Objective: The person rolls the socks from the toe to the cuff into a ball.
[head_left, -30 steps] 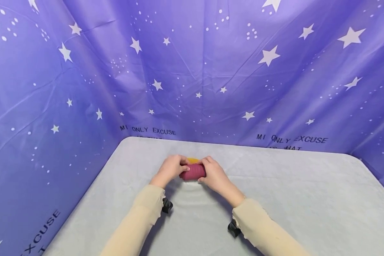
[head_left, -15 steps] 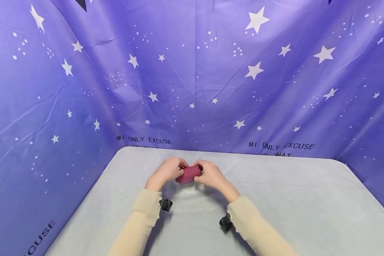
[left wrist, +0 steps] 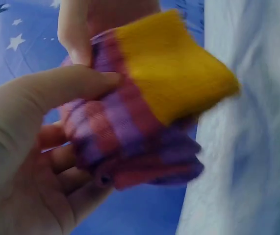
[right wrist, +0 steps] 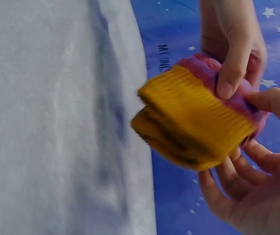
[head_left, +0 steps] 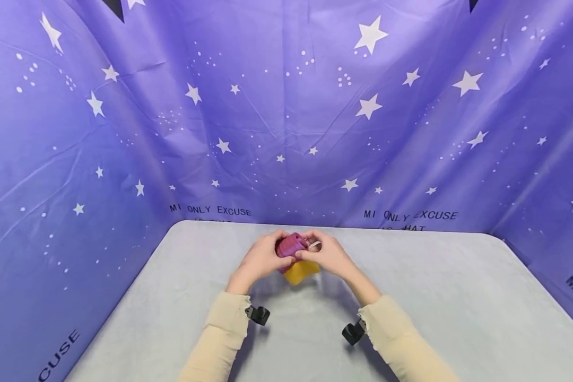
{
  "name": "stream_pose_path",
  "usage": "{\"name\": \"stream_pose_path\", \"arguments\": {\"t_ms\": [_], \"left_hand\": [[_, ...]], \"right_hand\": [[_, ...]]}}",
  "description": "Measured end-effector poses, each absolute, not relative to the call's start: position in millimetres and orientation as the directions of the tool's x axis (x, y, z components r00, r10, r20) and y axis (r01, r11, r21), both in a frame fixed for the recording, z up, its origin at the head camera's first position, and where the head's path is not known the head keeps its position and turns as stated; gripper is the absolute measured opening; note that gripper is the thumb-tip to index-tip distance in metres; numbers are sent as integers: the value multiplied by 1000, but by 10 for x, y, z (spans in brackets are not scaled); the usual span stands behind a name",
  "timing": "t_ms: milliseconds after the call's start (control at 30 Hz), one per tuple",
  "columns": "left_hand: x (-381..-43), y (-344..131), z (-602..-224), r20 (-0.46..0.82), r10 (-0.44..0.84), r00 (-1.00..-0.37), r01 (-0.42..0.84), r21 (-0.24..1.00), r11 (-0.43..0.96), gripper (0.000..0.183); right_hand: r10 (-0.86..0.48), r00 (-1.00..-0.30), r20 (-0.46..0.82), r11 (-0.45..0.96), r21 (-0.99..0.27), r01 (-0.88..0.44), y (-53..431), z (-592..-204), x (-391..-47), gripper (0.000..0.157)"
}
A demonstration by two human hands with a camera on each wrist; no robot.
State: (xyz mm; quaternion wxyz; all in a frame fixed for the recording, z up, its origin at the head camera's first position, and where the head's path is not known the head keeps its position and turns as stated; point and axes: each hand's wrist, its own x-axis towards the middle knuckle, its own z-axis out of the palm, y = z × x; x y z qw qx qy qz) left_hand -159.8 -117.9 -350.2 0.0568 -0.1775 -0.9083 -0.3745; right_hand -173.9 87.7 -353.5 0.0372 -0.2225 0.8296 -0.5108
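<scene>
Sock bundle: a knitted roll, pink and purple striped with a yellow ribbed cuff, held above the bench near its far middle. The left hand forms a grip on the striped part, thumb across the top and fingers curled beneath. The right hand pinches the same bundle from the opposite side, thumb on the striped edge, fingers cupped under the cuff. The cuff hangs downward toward the bench. A purple star-printed backdrop encloses the bench on three sides.
</scene>
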Motion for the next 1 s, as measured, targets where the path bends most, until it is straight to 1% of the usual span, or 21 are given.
{"name": "stream_pose_path", "arguments": {"t_ms": [67, 133, 233, 333, 467, 533, 667, 767, 833, 933, 1000], "left_hand": [[-1604, -1184, -3523, 237, 209, -949, 315, 767, 560, 47], [-1605, -1205, -3536, 213, 159, -964, 262, 863, 433, 50], [-1599, -1229, -3541, 154, 150, -977, 191, 942, 276, 51], [-1583, -1225, -3541, 88, 188, -978, 120, 979, 165, 51], [-1557, -1194, -3560, 15, 250, -968, 19, 1000, 15, 50], [-1545, -1180, -3577, 5, 294, -956, -16, 998, -68, 50], [-1531, -1144, -3621, 33, 373, -927, -52, 975, -216, 53], [-1526, -1132, -3649, 53, 399, -915, -64, 960, -273, 55], [-1522, -1122, -3660, 54, 406, -912, -66, 959, -277, 55], [-1507, -1097, -3656, 44, 361, -931, -51, 967, -250, 54], [-1487, -1070, -3640, 60, 309, -949, -1, 981, -193, 50]], "right_hand": [[-417, -891, 180, 343, -876, -338, 960, -3501, -1704, 42], [-436, -880, 187, 318, -883, -345, 1027, -3481, -1680, 40], [-447, -874, 191, 289, -894, -343, 1085, -3463, -1657, 30], [-435, -879, 196, 243, -915, -324, 1106, -3423, -1640, 22], [-442, -881, 168, 182, -945, -272, 1145, -3368, -1621, 20], [-449, -882, 142, 161, -958, -237, 1166, -3363, -1617, 21], [-454, -885, 104, 127, -975, -180, 1198, -3386, -1595, 23], [-454, -885, 99, 83, -985, -153, 1196, -3424, -1579, 18], [-449, -887, 106, 56, -988, -146, 1187, -3453, -1569, 15], [-416, -899, 140, 26, -986, -165, 1164, -3495, -1555, 16], [-378, -911, 167, 30, -981, -192, 1139, -3506, -1541, 18]]}}
